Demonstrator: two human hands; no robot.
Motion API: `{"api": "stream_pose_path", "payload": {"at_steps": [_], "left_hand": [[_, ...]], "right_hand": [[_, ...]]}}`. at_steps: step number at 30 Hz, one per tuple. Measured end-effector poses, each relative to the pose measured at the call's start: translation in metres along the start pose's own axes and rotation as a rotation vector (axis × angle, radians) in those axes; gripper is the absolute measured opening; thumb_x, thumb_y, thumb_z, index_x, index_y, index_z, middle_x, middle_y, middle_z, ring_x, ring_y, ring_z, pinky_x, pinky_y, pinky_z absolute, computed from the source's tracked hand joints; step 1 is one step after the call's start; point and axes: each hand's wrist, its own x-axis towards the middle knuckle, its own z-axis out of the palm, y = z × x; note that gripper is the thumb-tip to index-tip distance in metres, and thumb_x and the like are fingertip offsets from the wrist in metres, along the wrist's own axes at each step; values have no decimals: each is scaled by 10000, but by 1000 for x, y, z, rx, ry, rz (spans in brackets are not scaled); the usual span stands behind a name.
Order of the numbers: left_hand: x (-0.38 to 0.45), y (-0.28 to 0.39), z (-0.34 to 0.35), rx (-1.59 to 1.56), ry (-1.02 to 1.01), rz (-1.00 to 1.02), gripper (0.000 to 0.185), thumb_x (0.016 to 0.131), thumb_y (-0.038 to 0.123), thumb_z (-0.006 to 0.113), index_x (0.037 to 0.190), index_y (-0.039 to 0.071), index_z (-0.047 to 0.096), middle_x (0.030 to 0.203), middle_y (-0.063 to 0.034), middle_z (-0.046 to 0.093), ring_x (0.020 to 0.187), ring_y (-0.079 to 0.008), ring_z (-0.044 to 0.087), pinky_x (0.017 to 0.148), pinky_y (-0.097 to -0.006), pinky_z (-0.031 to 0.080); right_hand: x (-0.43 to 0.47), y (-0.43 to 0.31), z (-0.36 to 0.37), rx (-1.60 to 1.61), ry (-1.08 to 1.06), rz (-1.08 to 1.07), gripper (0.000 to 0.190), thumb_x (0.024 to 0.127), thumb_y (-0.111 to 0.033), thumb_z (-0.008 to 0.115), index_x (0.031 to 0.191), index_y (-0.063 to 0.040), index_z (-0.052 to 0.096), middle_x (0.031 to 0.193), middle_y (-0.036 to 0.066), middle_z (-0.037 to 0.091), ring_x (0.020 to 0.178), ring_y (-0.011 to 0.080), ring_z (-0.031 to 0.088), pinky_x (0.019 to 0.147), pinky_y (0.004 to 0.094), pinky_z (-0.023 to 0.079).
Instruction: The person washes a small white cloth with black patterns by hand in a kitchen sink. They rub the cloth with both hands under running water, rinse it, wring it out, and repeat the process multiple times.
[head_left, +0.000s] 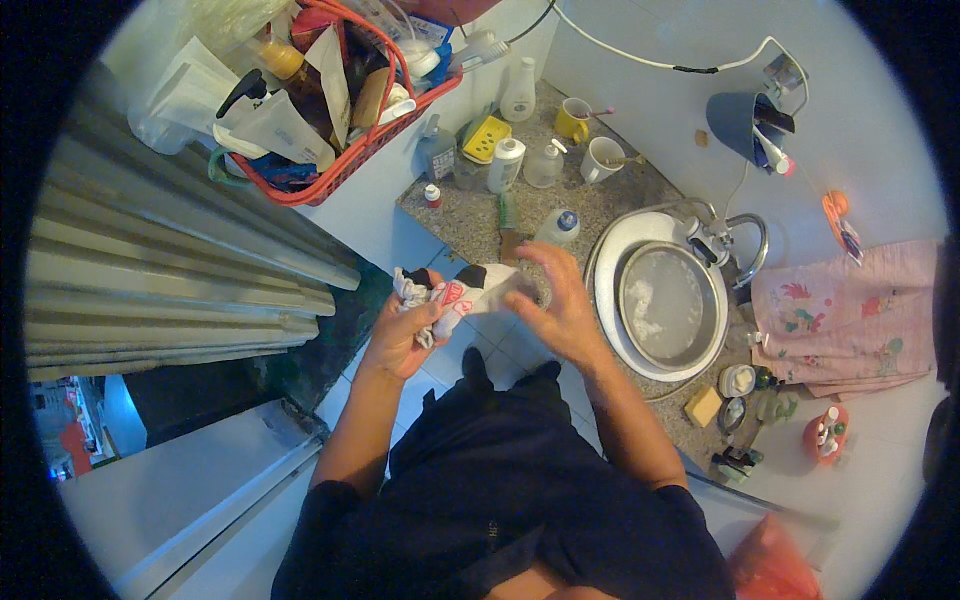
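My left hand (401, 330) grips a white sock (491, 285) with black patches and red markings, its cuff bunched up under my thumb. The foot of the sock points right, towards my right hand (559, 304). Thumb and fingers of that hand are spread around the grey toe end, which is blurred; whether they touch it I cannot tell. Right of my hands a round metal basin (624, 330) of cloudy, sudsy water sits in the white sink (611, 285). A scrubbing brush (508, 214) lies on the granite counter (465, 217) beyond the sock.
Bottles, a yellow soap dish (486, 140) and two mugs (602, 159) crowd the counter's back. A curved faucet (754, 240) overhangs the sink's right side. A yellow sponge (703, 406) lies nearer me. A full red basket (337, 184) stands upper left, above a folding curtain (187, 277).
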Motion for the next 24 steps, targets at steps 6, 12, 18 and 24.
{"api": "stream_pose_path", "payload": {"at_steps": [6, 12, 18, 24], "left_hand": [[3, -12, 9, 92, 80, 1, 441, 861, 42, 733, 1270, 88, 574, 1132, -63, 664, 907, -193, 680, 661, -331, 552], [2, -2, 17, 17, -154, -7, 648, 832, 17, 674, 1444, 76, 469, 1209, -150, 628, 967, -225, 667, 736, -353, 554], [1, -3, 31, 81, -105, 50, 842, 733, 34, 611, 1533, 99, 356, 1379, -208, 530, 993, -237, 648, 736, -349, 545], [4, -10, 30, 419, -17, 94, 913, 704, -39, 599, 1555, 130, 314, 1370, -180, 527, 917, -211, 633, 741, -343, 535]], "right_hand": [[5, -38, 15, 218, -256, -213, 555, 812, -76, 762, 1345, -90, 608, 1357, 142, 606, 1145, 321, 640, 940, 398, 542], [0, -22, 19, 387, -128, 128, 187, 929, -88, 693, 1106, -41, 733, 1207, 116, 675, 1018, 205, 669, 796, 307, 547], [-2, 3, 25, 565, 83, 233, 214, 1015, -191, 635, 933, -8, 707, 974, 67, 672, 880, 150, 614, 770, 284, 484], [0, -6, 14, 695, -43, 552, 173, 1018, -222, 651, 973, -56, 636, 900, -26, 596, 800, 66, 557, 685, 245, 466]]}}
